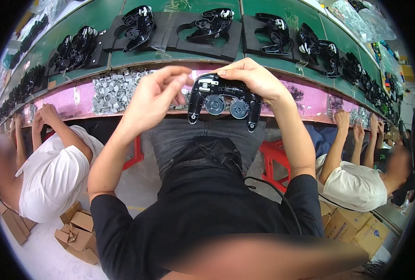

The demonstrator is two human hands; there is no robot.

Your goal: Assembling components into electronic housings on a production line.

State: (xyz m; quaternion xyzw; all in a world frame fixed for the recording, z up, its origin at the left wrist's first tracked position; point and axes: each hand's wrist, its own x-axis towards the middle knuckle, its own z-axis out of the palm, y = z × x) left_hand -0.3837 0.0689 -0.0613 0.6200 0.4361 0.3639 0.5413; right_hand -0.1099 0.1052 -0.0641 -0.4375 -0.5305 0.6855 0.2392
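Observation:
A black game controller half-shell [227, 89] hangs in front of me at the table's near edge, its inner side facing up. Two grey round parts sit in its middle, and a white piece is fitted at its upper left. My right hand [256, 78] grips the shell's upper right edge, thumb on top. Just left of the shell is my left hand [158, 95], with loosely curled fingers apart and slightly blurred. I see nothing in it. Behind that hand, a pile of small grey plastic parts [111, 91] lies on the pink work surface [79, 100].
Several black foam holders [181, 39] carrying black controller shells [138, 29] line the green bench [167, 9]. Small dark parts [294, 93] lie to the right. People in white shirts work on both sides. Red stools [275, 161] and cardboard boxes [79, 233] stand below.

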